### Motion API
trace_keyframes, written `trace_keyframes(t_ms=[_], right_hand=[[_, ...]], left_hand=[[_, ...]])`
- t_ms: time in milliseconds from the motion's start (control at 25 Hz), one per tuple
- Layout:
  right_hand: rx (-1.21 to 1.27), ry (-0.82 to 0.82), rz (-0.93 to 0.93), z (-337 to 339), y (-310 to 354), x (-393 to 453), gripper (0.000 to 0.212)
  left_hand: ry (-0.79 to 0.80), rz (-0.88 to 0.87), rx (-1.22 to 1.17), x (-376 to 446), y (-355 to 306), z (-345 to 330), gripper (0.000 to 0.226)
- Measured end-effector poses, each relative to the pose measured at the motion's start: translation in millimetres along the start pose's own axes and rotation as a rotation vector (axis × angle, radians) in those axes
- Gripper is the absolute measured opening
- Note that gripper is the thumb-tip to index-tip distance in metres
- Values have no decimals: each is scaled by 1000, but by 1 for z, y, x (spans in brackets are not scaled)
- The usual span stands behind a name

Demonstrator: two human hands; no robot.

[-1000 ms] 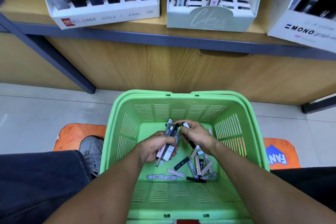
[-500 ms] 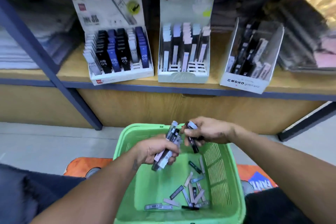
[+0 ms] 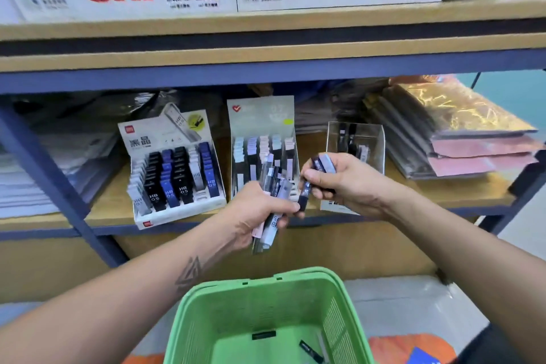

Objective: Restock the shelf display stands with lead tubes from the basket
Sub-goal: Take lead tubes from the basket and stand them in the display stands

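At frame centre, the left hand (image 3: 256,213) grips a bundle of slim plastic lead tubes (image 3: 273,201); the right hand (image 3: 339,183) pinches one dark tube (image 3: 307,186) above the green plastic basket (image 3: 206,319).

Single head view, facing the shelf (image 3: 266,217) close, angled slightly downward

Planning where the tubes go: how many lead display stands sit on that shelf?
3, side by side. The left stand holds HB 0.5 tubes, the middle stand pastel ones, and the right stand sits partly behind the right hand. Others may be hidden.
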State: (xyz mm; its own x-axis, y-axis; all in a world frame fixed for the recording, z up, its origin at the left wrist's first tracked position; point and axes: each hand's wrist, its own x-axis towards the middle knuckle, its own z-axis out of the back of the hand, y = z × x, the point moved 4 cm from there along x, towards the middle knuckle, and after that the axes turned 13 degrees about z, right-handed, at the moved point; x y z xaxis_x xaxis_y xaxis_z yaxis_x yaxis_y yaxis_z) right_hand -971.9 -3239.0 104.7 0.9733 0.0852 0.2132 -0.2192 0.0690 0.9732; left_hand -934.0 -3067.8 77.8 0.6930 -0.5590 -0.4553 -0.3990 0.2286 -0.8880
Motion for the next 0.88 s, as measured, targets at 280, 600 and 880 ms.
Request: trace_keyframes(t_ms=[280,600,880], right_hand=[[-53,-253,1,29,4,8,29],[-74,-293,-105,36,-4,2,14],[-191,-341,-49,41,-1,1,11]], left_hand=[[-103,-128,59,26,-24,-15,24],[-216,-108,-126,54,-30,-19,24],[-302,-133,-105,60,-40,-27,33]])
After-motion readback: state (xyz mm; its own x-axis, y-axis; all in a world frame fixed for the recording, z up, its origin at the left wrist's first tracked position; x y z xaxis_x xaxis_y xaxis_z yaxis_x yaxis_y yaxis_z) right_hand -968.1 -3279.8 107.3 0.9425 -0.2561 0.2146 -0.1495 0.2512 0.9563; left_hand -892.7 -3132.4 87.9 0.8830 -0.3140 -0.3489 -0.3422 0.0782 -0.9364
